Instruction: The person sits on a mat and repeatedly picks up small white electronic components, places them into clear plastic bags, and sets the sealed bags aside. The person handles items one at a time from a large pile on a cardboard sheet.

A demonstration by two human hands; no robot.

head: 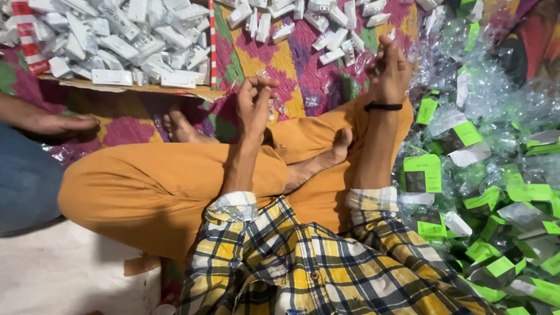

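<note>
Sitting cross-legged, the person pinches a small clear plastic sleeve (269, 111) in the curled left hand (255, 104); the right hand (388, 70) is loosely closed, contents unclear. The flimsy sleeve could slip into the pile of green-labelled clear packets (496, 192) and get lost.

I am getting an evenly bright, warm feed with light falling from above. Glare is sparkling off the clear plastic wrappers (484, 87) at right. Soft shadows are pooling under the orange trousers (151, 192). The edges are bending slightly, and the checked shirt (303, 262) nearest me is blurring a little.
</note>
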